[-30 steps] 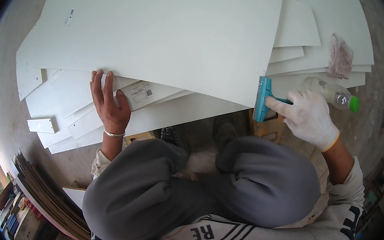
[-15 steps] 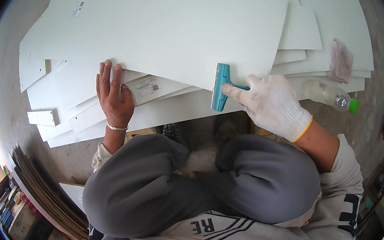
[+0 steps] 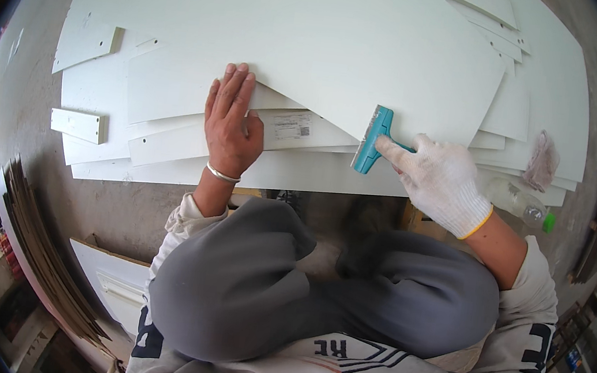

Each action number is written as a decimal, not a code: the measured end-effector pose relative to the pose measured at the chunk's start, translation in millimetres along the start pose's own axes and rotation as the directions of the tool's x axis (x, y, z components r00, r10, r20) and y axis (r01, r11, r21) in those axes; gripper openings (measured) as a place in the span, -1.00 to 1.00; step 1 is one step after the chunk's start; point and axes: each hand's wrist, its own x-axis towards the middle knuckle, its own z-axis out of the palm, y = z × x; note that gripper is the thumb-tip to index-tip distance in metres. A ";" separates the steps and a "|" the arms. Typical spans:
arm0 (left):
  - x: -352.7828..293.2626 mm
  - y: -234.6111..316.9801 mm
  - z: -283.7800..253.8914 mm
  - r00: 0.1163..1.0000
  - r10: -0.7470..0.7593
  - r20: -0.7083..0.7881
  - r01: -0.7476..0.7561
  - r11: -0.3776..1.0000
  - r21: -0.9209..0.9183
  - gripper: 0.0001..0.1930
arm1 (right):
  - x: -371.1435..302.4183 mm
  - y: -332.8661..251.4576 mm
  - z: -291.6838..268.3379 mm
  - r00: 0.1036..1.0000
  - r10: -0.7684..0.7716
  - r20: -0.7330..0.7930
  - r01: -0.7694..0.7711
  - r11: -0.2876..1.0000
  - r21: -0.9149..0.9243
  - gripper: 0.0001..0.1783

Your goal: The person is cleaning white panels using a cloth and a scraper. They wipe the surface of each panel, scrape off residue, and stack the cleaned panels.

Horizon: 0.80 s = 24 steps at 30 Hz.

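Gloved grip point(image 3: 441, 179), white panels point(image 3: 316, 34), concrete floor point(image 3: 116, 206)

White knit glove point(image 3: 440, 184), silver bangle point(image 3: 222, 174), grey trousers point(image 3: 316, 292).

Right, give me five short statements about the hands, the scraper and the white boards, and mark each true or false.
1. The right hand wears a white glove. True.
2. The left hand is gloved too. False: it is bare, with a thin bangle at the wrist.
3. The teal scraper is in the right hand, at the edge of the large white board. True.
4. The left hand holds the plastic bottle. False: it lies flat on the stacked boards.
5. The scraper is red. False: teal.
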 end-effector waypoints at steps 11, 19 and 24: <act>-10.2 -19.1 -10.5 0.864 -0.358 -0.353 0.257 0.918 -0.300 -0.37 | 139.4 -61.3 -45.5 0.999 -0.042 0.000 0.042 0.997 -0.064 -0.53; -24.2 -61.3 -36.7 0.804 -0.467 -0.369 0.477 0.876 -0.070 -0.38 | 227.0 -108.9 -82.9 0.999 -0.053 -0.013 0.051 0.992 -0.117 -0.56; -19.9 -57.5 -34.4 0.804 -0.480 -0.351 0.494 0.868 -0.057 -0.38 | 280.4 -133.2 -103.5 0.998 -0.053 0.017 0.055 0.992 -0.112 -0.53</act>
